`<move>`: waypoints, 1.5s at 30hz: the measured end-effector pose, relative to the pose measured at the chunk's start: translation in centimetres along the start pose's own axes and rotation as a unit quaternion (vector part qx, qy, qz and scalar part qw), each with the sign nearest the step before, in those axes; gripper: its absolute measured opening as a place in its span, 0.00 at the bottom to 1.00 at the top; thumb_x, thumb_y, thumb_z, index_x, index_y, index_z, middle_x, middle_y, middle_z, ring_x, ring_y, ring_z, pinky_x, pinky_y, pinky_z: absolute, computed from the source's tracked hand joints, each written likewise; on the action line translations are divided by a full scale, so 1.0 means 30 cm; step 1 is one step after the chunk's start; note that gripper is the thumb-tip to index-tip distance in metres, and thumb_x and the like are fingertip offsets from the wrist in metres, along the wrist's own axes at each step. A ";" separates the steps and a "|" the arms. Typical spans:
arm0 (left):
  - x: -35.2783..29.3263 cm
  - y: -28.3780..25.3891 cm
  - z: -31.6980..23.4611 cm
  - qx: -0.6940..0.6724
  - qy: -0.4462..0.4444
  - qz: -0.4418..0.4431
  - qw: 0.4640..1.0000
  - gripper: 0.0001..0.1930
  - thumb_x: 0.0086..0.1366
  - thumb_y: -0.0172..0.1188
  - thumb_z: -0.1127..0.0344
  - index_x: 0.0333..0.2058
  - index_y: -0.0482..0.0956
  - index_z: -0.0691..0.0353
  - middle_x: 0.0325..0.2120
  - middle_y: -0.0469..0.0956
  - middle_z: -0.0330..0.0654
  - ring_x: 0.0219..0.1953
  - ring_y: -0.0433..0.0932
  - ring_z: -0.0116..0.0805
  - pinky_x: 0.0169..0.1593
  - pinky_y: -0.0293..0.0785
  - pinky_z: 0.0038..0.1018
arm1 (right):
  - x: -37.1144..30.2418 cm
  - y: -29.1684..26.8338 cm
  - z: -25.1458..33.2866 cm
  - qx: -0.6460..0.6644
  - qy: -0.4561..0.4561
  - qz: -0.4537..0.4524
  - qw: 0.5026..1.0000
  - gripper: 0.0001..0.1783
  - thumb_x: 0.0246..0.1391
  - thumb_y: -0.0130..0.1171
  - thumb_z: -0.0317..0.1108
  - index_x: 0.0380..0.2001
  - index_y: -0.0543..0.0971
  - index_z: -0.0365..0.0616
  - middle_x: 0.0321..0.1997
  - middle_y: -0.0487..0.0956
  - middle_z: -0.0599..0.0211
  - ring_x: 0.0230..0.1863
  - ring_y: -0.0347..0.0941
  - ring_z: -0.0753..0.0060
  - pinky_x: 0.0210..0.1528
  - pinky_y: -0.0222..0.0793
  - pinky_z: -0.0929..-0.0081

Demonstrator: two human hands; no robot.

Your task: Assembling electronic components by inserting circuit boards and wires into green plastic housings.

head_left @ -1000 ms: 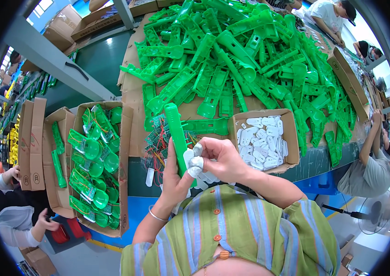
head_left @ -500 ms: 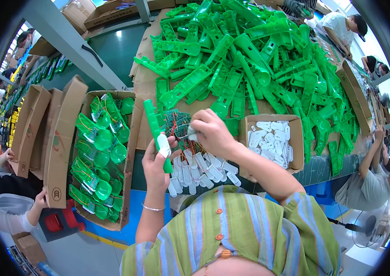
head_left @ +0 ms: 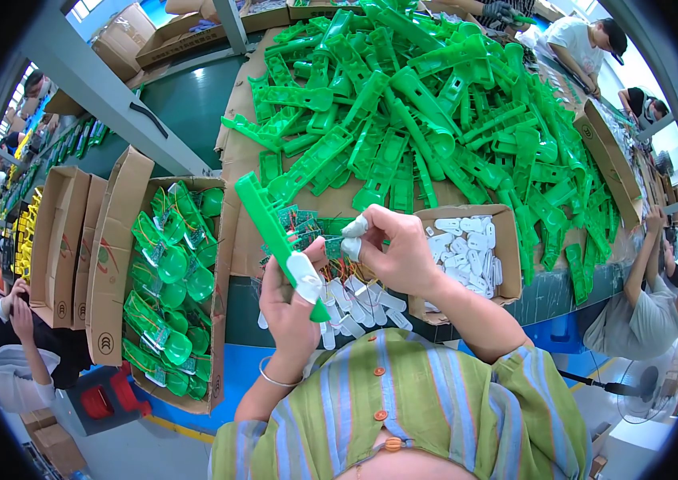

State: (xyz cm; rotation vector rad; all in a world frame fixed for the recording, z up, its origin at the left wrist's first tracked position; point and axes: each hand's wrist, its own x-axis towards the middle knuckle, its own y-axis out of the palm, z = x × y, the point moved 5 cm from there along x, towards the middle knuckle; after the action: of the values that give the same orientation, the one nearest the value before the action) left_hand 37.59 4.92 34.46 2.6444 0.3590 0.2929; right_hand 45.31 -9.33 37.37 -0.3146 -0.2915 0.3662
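My left hand [head_left: 289, 320] grips a long green plastic housing [head_left: 263, 214], tilted with its top toward the far left. Something white [head_left: 304, 274] lies over the housing's lower part; whether it is a finger cover or a separate part, I cannot tell. My right hand [head_left: 399, 246], with white covers on the thumb and a finger, pinches what looks like a thin wire beside the housing. Green circuit boards [head_left: 300, 222] with wires lie behind both hands. White plastic pieces [head_left: 347, 302] joined to coloured wires lie at the table edge in front of me.
Green housings [head_left: 403, 96] are heaped across the far table. A carton of small white parts [head_left: 467, 260] stands right. Another carton [head_left: 221, 304], left, holds green assemblies with clear discs. Other people [head_left: 587, 48] work around, one near upright cardboard trays [head_left: 119, 256].
The green housing has swung to a stronger tilt and come nearer me with my left hand. My right hand has shifted slightly right and toward me, still pinching.
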 end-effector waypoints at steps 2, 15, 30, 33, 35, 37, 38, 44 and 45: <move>0.023 -0.032 0.021 -0.091 -0.125 -0.025 0.988 0.28 0.60 0.55 0.65 0.56 0.58 0.69 0.46 0.72 0.52 0.49 0.72 0.41 0.52 0.70 0.33 | -0.009 0.001 0.009 0.047 0.031 0.052 0.997 0.06 0.46 0.61 0.22 0.27 0.73 0.37 0.20 0.72 0.76 0.22 0.65 0.91 0.23 0.62 0.87; -0.006 -0.057 0.135 -0.266 -0.150 0.129 0.943 0.23 0.64 0.50 0.60 0.55 0.61 0.63 0.52 0.67 0.48 0.53 0.69 0.43 0.56 0.65 0.42 | -0.022 0.065 0.128 -0.016 -0.101 0.040 0.994 0.05 0.43 0.56 0.21 0.27 0.73 0.38 0.18 0.71 0.65 0.19 0.70 0.70 0.21 0.65 0.73; -0.014 -0.032 0.105 -0.253 -0.167 0.099 0.948 0.25 0.65 0.47 0.63 0.59 0.56 0.63 0.53 0.66 0.46 0.54 0.68 0.39 0.57 0.64 0.36 | -0.099 0.073 0.177 -0.241 -0.248 0.067 0.936 0.16 0.34 0.57 0.24 0.33 0.72 0.33 0.32 0.66 0.58 0.31 0.69 0.63 0.27 0.70 0.71; -0.024 -0.002 0.099 -0.294 -0.149 0.130 0.935 0.25 0.66 0.47 0.64 0.59 0.56 0.63 0.53 0.67 0.45 0.54 0.68 0.38 0.57 0.64 0.35 | -0.108 0.074 0.182 -0.259 -0.266 0.061 0.926 0.17 0.33 0.57 0.26 0.32 0.72 0.32 0.33 0.66 0.57 0.32 0.68 0.62 0.27 0.70 0.72; -0.033 0.000 0.103 -0.277 -0.142 0.123 0.942 0.24 0.66 0.47 0.64 0.59 0.56 0.64 0.52 0.68 0.45 0.53 0.69 0.38 0.57 0.65 0.34 | -0.113 0.070 0.183 -0.270 -0.282 0.053 0.919 0.17 0.32 0.57 0.26 0.31 0.72 0.31 0.34 0.67 0.57 0.32 0.68 0.62 0.27 0.70 0.72; -0.039 -0.001 0.098 -0.261 -0.136 0.117 0.949 0.24 0.66 0.47 0.64 0.59 0.57 0.64 0.52 0.68 0.45 0.52 0.69 0.37 0.56 0.66 0.33 | -0.117 0.070 0.172 -0.275 -0.292 0.062 0.914 0.17 0.30 0.57 0.27 0.30 0.72 0.31 0.34 0.67 0.57 0.33 0.69 0.62 0.28 0.71 0.73; -0.038 -0.007 0.088 -0.202 -0.137 0.097 0.965 0.24 0.66 0.47 0.65 0.58 0.57 0.65 0.51 0.69 0.44 0.51 0.70 0.35 0.55 0.66 0.30 | -0.120 0.068 0.164 -0.277 -0.291 0.061 0.914 0.17 0.30 0.57 0.27 0.30 0.72 0.31 0.34 0.67 0.57 0.33 0.69 0.62 0.28 0.71 0.73; -0.025 0.012 0.068 -0.028 -0.103 0.086 0.991 0.22 0.64 0.52 0.65 0.55 0.62 0.68 0.48 0.71 0.44 0.49 0.71 0.32 0.53 0.67 0.27 | -0.140 0.064 0.139 -0.296 -0.369 0.008 0.881 0.15 0.29 0.57 0.28 0.26 0.73 0.32 0.36 0.68 0.56 0.36 0.70 0.61 0.31 0.73 0.73; -0.023 0.019 0.062 0.038 -0.073 0.102 0.991 0.23 0.63 0.53 0.66 0.55 0.62 0.68 0.47 0.71 0.44 0.48 0.72 0.32 0.52 0.67 0.26 | -0.137 0.058 0.136 -0.278 -0.360 0.011 0.891 0.14 0.30 0.58 0.26 0.26 0.74 0.32 0.37 0.69 0.55 0.35 0.71 0.61 0.31 0.73 0.73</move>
State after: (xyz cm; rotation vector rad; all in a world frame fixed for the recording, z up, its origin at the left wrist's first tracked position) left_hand 37.55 3.45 32.99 2.7613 0.0519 0.1502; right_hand 39.74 -8.39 39.58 -0.7440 -1.1370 0.4082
